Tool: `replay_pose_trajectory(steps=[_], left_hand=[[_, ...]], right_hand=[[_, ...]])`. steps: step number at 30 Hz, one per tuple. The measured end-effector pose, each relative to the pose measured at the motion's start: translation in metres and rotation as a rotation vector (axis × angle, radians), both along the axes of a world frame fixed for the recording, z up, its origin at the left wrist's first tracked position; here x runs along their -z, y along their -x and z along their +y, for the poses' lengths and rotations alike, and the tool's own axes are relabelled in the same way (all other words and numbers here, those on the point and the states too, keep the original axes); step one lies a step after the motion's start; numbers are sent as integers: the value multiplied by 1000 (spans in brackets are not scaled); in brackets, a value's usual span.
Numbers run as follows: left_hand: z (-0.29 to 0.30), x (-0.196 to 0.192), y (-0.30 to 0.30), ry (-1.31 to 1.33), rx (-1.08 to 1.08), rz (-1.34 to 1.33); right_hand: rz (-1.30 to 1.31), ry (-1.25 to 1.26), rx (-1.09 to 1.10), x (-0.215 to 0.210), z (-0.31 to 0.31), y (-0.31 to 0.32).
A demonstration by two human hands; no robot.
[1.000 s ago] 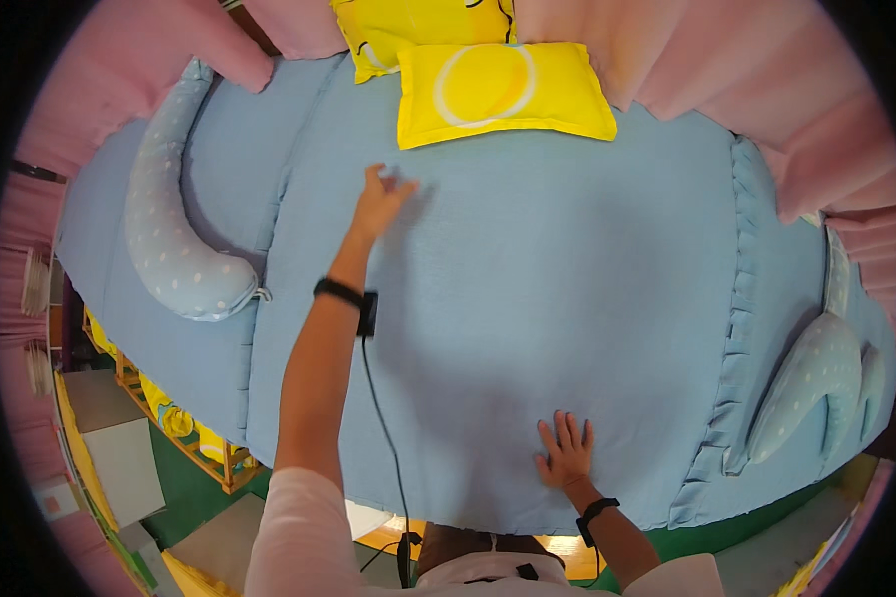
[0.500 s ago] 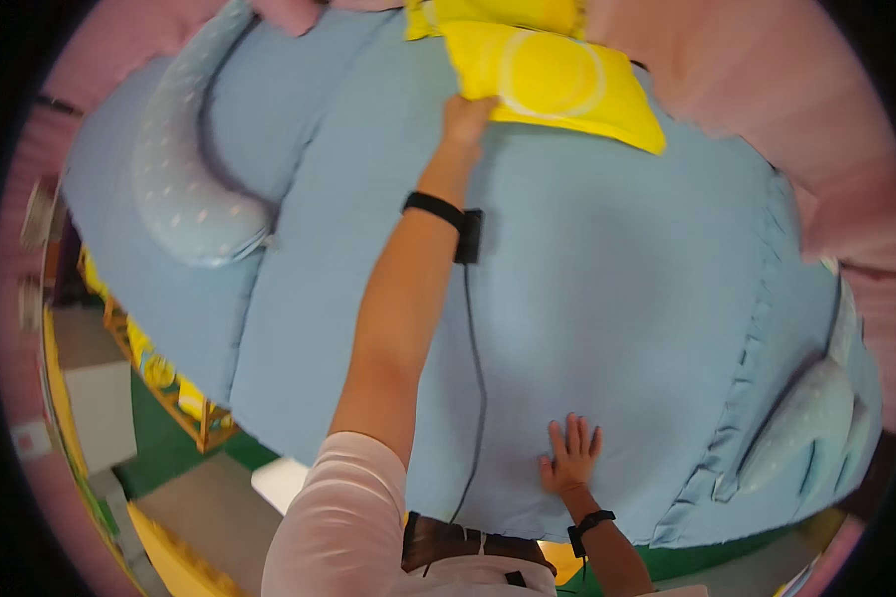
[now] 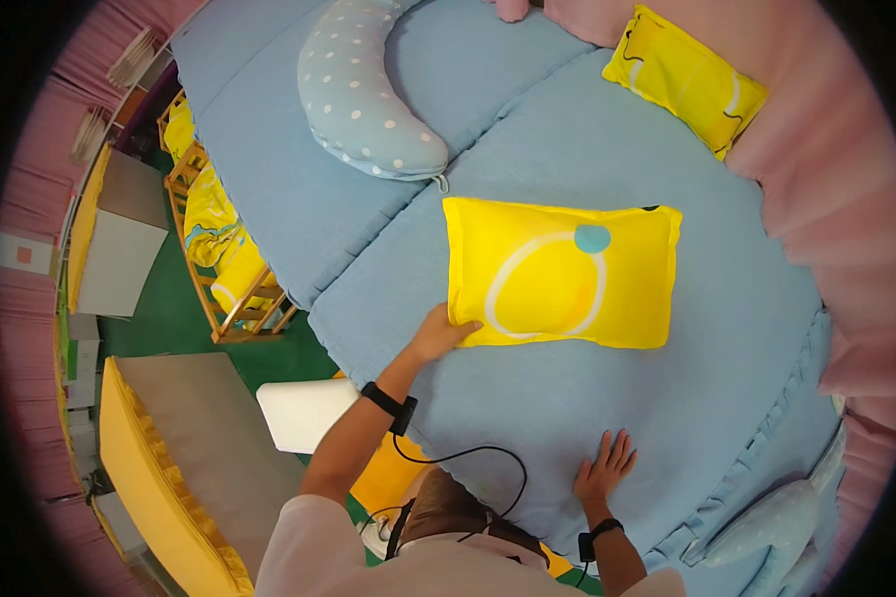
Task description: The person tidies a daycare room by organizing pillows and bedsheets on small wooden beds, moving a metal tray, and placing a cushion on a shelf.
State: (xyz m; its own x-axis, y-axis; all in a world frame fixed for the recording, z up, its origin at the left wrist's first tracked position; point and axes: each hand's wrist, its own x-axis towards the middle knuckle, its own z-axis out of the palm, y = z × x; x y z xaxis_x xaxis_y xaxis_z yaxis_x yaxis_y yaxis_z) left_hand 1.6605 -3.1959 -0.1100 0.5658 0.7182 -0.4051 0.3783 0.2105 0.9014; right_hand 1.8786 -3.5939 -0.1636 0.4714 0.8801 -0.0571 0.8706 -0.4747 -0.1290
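Observation:
A yellow pillow [image 3: 558,274] with a white ring print and a blue dot lies across the middle of the blue sheeted bed [image 3: 707,318]. My left hand [image 3: 442,334] grips its near left corner, the thumb on top and the other fingers hidden beneath. Farther right, my right hand [image 3: 604,471] rests flat on the sheet with its fingers spread, holding nothing. A black band with a small box sits on my left wrist, and a cable runs from it toward my body.
A second yellow pillow [image 3: 685,82] lies by the pink curtain at the far right. Curved dotted cushions lie at far left [image 3: 353,95] and near right [image 3: 772,527]. A wooden crib [image 3: 214,298] with yellow bedding and a white panel [image 3: 304,413] stand left of the bed.
My left hand has drawn the yellow pillow toward me from the bed's far side. The second pillow stays by the curtain. The view has shifted, and my right hand remains flat on the sheet.

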Motion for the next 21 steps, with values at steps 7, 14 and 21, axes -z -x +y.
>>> replay_pose_trajectory(steps=[7,14,21], left_hand=[[-5,24,0,-125,-36,-158],[-7,12,-2,-97,12,-64],[47,-79,-45,-670,-67,140]], right_hand=[[242,-33,280,-32,51,-38],[150,-397,106,-51,204,-141],[-55,-243,80,-32,200,-140]])
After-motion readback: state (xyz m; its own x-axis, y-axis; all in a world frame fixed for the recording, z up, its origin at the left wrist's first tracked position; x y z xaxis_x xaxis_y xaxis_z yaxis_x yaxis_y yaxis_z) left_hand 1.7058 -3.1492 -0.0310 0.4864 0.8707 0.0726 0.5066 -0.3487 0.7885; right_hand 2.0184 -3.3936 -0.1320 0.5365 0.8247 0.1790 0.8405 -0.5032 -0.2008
